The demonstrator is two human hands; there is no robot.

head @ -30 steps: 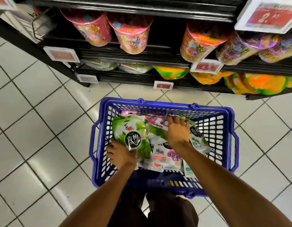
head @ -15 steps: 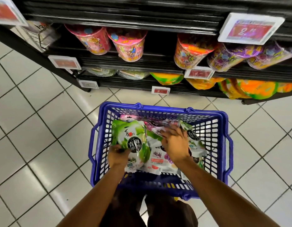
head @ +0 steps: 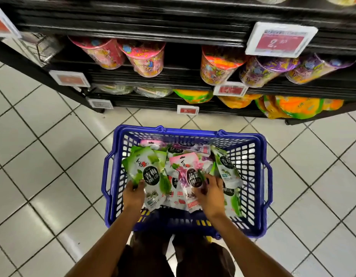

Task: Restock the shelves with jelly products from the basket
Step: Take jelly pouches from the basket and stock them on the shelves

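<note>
My left grip (head: 133,193) pinches the green foil jelly pouch (head: 151,173) and my right grip (head: 211,193) holds the pink foil pouch (head: 183,162), both in the blue plastic basket (head: 193,132), long axes toward the black shelves (head: 133,27) at twelve o'clock.

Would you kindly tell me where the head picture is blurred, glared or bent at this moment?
Head view: motion blur smears the upper shelf edge and the big price tag; the green pouch in the left hand and the pink pouch in the right hand read sharp; soft glare sheens the floor tiles; the wide lens also bows that edge.
</note>
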